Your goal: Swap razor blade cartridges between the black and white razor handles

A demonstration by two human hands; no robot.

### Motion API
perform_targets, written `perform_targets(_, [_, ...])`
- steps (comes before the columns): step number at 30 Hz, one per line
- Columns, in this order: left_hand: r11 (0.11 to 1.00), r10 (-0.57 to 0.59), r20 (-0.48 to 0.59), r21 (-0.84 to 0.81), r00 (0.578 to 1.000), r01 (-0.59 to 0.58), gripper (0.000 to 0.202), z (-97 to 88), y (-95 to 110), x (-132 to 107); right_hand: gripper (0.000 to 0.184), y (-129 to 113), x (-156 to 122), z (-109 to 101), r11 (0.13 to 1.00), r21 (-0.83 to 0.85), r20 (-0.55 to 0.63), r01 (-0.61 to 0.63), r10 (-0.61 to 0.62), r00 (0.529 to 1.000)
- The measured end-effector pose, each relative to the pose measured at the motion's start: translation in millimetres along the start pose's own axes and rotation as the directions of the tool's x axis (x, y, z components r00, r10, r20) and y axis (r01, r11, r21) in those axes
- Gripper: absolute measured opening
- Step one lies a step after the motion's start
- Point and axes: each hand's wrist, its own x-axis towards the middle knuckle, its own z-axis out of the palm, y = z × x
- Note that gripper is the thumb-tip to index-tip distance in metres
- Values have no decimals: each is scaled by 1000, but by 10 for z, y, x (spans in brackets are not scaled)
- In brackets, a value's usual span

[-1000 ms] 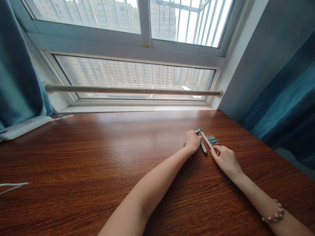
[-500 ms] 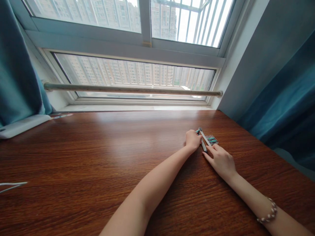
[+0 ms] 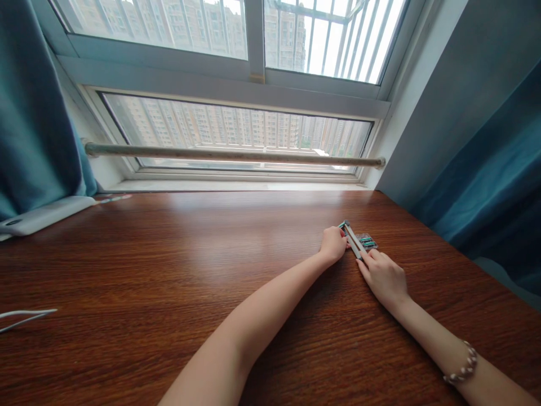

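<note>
Two bare hands are at work on one brown wood-grained table, toward its far right part. Between them lie two slim grey handles, side by side and slanting from far left to near right, with a narrow gap between them; one small teal piece shows at their far left end. The left hand is curled at that end, fingers bent inward and touching the handles' left side, but the fingertips are partly hidden and I cannot tell how firmly they hold. The right hand reaches in from the near right, its thumb and fingers slightly apart and touching the near ends of the handles; whether they are clamped there I cannot tell. Just right of the handles sits one clear case holding teal bars, too small to count surely. One beaded bracelet circles the right wrist. At the far left lies one flat white object, and at the near left one white cable. Beyond the table, one rail crosses a window with three panes in view, between two blue curtains.
</note>
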Motion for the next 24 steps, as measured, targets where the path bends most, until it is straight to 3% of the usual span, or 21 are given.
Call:
perform_targets(4, [993, 112, 84, 36, 990, -115, 11, -271, 87, -451, 22, 18, -13, 19, 1000, 14, -7, -11, 11, 1000])
perform_targets(7, [983, 177, 147, 25, 973, -182, 28, -585, 95, -1054, 29, -23, -44, -38, 994, 112, -55, 16, -10, 998])
perform_targets(9, [972, 225, 169, -103, 960, -210, 42, -829, 83, -1506, 40, -136, -94, -141, 953, 281, -127, 112, -78, 989])
perform_targets(12, [957, 200, 161, -245, 966, -157, 58, -1166, 60, -2096, 55, -484, -220, -395, 728, 599, -217, 334, -254, 942])
perform_targets(14, [943, 178, 144, -307, 973, -128, 62, -1322, 33, -2369, 61, -805, -310, -593, 520, 729, -222, 445, -435, 873])
perform_targets(16, [917, 189, 115, -376, 975, -133, 65, -1409, -16, -2539, 70, -1146, -367, -761, 332, 814, -225, 476, -576, 786])
perform_targets(18, [888, 217, 77, -430, 973, -164, 68, -1442, -94, -2630, 79, -1459, -378, -866, 179, 817, -317, 548, -653, 687])
perform_targets(21, [895, 185, 13, -415, 983, -163, 73, -1458, -234, -2688, 84, -1803, -329, -916, 125, 792, -362, 598, -692, 624])
perform_targets(24, [968, 27, -104, -246, 994, -52, 77, -1499, -332, -2727, 79, -1977, -291, -913, 80, 768, -412, 635, -698, 586])
